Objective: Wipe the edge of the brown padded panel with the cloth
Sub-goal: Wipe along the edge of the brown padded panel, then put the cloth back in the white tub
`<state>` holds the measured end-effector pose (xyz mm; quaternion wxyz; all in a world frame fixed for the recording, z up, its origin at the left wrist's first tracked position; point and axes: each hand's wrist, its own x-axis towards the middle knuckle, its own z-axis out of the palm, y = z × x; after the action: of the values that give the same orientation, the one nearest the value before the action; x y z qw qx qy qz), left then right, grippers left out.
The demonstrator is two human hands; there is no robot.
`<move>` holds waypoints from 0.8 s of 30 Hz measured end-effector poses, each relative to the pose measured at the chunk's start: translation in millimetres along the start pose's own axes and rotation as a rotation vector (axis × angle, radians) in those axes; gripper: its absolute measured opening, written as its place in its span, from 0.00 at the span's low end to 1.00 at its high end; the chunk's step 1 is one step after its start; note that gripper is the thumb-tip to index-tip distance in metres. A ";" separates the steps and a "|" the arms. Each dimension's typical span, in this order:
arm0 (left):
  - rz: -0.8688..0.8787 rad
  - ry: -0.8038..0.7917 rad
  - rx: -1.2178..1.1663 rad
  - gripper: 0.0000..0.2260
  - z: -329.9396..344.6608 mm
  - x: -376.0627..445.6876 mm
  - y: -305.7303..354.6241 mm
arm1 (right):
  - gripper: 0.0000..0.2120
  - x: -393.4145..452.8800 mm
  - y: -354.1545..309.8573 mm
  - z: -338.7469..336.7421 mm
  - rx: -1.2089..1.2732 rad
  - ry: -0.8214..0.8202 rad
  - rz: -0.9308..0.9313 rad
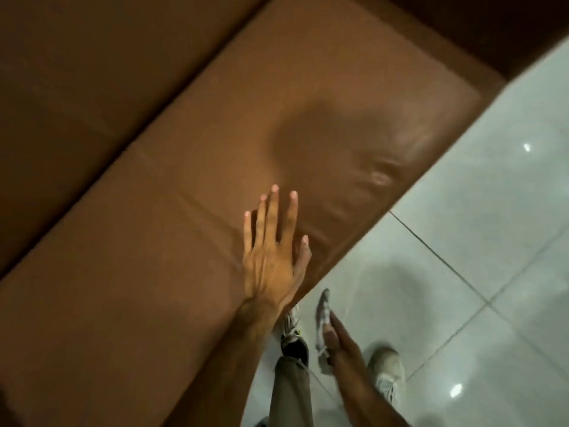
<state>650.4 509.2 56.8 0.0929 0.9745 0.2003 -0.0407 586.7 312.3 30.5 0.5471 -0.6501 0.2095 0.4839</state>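
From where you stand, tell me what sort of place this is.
Probably an indoor seating area, such as a lounge or lobby; I can't say which. A long brown padded panel like a bench seat meets a matching padded back, and the floor is glossy pale tile reflecting ceiling lights.

Glossy pale tiled floor (492,241) with dark grout lines mirrors small ceiling lights.
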 end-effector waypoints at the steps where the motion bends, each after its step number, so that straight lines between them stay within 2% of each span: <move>1: -0.164 0.034 -0.047 0.33 -12.3 -20.8 -11.4 | 0.21 -14.7 -9.7 -7.5 -0.104 -0.010 -0.043; 4: -0.602 0.127 -0.121 0.32 -42.6 -118.8 -50.4 | 0.23 -56.5 -21.7 -18.1 -0.423 -0.122 -0.091; 8: -1.186 0.210 -0.161 0.32 -63.2 -329.2 -71.5 | 0.24 -130.5 -5.5 22.1 -0.812 -0.400 -0.127; 11: -1.630 0.305 -0.162 0.31 -61.1 -505.4 -30.1 | 0.24 -206.7 43.8 68.7 -0.983 -0.668 -0.170; 15: -2.072 0.298 -0.142 0.30 -21.8 -673.7 70.7 | 0.22 -282.0 144.2 95.8 -1.215 -1.008 -0.198; 17: -2.193 0.270 -0.143 0.29 19.8 -731.6 121.3 | 0.23 -303.2 203.0 101.6 -1.325 -1.139 -0.206; 21: -2.379 0.275 -0.201 0.31 92.4 -782.6 179.4 | 0.24 -309.1 318.4 97.2 -1.478 -1.342 -0.336; 24: -2.454 0.325 -0.318 0.33 139.6 -798.0 198.8 | 0.24 -292.8 394.7 74.2 -1.638 -1.512 -0.684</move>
<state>-7.7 -3.3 45.9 0.0846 0.1162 0.9886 0.0450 110.5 181.2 86.1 0.0510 -0.3774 -0.7314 0.5657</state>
